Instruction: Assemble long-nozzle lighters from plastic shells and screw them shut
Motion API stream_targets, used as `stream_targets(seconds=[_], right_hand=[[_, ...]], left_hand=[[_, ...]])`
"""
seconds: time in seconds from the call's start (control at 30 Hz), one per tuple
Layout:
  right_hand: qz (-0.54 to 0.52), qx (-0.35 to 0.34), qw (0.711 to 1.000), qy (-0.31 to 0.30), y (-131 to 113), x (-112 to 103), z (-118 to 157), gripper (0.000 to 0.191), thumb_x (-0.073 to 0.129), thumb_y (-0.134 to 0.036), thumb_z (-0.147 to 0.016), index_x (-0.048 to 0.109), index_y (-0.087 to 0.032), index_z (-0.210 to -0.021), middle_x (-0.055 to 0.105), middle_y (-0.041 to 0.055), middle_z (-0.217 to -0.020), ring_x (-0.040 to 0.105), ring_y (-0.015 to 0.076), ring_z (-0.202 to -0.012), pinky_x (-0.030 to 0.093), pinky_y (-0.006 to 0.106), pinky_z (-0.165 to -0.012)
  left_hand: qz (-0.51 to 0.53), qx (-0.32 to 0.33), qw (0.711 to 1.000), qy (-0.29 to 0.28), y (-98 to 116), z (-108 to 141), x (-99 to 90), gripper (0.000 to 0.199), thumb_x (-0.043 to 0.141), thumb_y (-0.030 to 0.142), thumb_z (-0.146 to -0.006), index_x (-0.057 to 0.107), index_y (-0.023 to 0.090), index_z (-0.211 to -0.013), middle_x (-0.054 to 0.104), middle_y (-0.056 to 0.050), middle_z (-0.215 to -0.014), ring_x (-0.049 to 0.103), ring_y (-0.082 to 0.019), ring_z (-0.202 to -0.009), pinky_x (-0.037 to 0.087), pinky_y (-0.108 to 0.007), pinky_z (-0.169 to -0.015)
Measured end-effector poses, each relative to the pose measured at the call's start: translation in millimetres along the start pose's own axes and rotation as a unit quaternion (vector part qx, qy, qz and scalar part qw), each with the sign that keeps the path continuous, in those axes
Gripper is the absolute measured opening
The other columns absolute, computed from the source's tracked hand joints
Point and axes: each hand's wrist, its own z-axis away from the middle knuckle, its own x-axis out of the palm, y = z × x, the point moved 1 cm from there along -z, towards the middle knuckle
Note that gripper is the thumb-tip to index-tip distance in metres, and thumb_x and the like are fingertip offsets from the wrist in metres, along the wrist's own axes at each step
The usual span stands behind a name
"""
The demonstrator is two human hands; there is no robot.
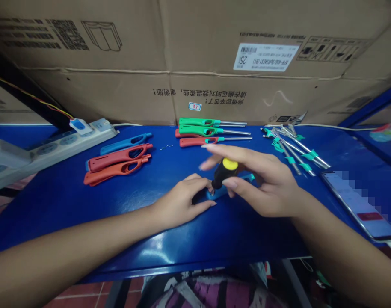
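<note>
while the right hand (272, 184) is gripping a black-and-yellow screwdriver (223, 173), the left hand (179, 202) is steadying a blue casing (219, 193) by its left end | casing is lying mid-worktop (214, 239) | probably handling light, stiff, slightly slippery, inviting a sideways pinch | showing slim plastic, teal tip (252, 176) far-right

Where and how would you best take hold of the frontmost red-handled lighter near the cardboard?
Probably by the broad left end of the red-handled lighter, from above and the person's side: it lies flat, its thin metal tube points right, and green-handled lighters lie close behind it.
</note>
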Motion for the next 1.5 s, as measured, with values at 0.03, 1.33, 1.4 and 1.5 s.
stream_targets(seconds=[0.03, 1.33, 1.4, 1.5], right_hand=[[-0.006, 0.003, 1.0, 0.012, 0.9, 0.1, -0.1, 0.042, 0.058, -0.032, -0.099, 0.055, -0.023, -0.14, 0.073, 0.0067, -0.107, 0.069, 0.0168, -0.088, 0.059, 0.03, -0.074], [0.145, 0.003, 0.987, 0.067, 6.6, 0.1, 1.6, 0.039, 0.035, -0.028, -0.106, 0.056, -0.023, -0.138, 0.074, 0.0078, -0.111, 0.072, 0.0179, -0.086, 0.059, 0.032, -0.075], [0.092, 0.012, 0.993, 0.077, 8.3, 1.0, 0.9, 0.035, 0.042, -0.025, -0.103, 0.059, -0.023, -0.135, 0.074, 0.0066, -0.11, 0.071, 0.0165, -0.084, 0.059, 0.03, -0.073], [0.144, -0.053, 0.982, 0.113, 9.3, -0.7, 0.4, 0.028, 0.066, -0.029, -0.094, 0.068, -0.022, -0.12, 0.076, 0.0037, -0.089, 0.07, 0.0161, -0.074, 0.058, 0.028, -0.07]], left_hand=[[0.001, 0.001, 1.0, -0.002, 0.1, -0.1, -0.1, 0.016, 0.069, 0.028, -0.092, 0.063, 0.02, -0.105, 0.07, -0.004, -0.104, 0.064, -0.021, -0.099, 0.051, -0.035, -0.088], [0.016, 0.0, 1.0, -0.006, 4.0, -1.7, -2.7, 0.016, 0.07, 0.023, -0.091, 0.06, 0.018, -0.102, 0.069, -0.005, -0.106, 0.063, -0.019, -0.101, 0.05, -0.032, -0.091], [0.016, 0.003, 1.0, -0.005, 4.4, -1.9, -2.8, 0.016, 0.07, 0.024, -0.091, 0.06, 0.018, -0.102, 0.069, -0.004, -0.106, 0.063, -0.019, -0.1, 0.05, -0.032, -0.091], [0.016, 0.007, 1.0, -0.003, 4.9, -2.0, -2.7, 0.018, 0.071, 0.022, -0.091, 0.06, 0.018, -0.104, 0.069, -0.005, -0.108, 0.063, -0.019, -0.101, 0.05, -0.033, -0.092]])
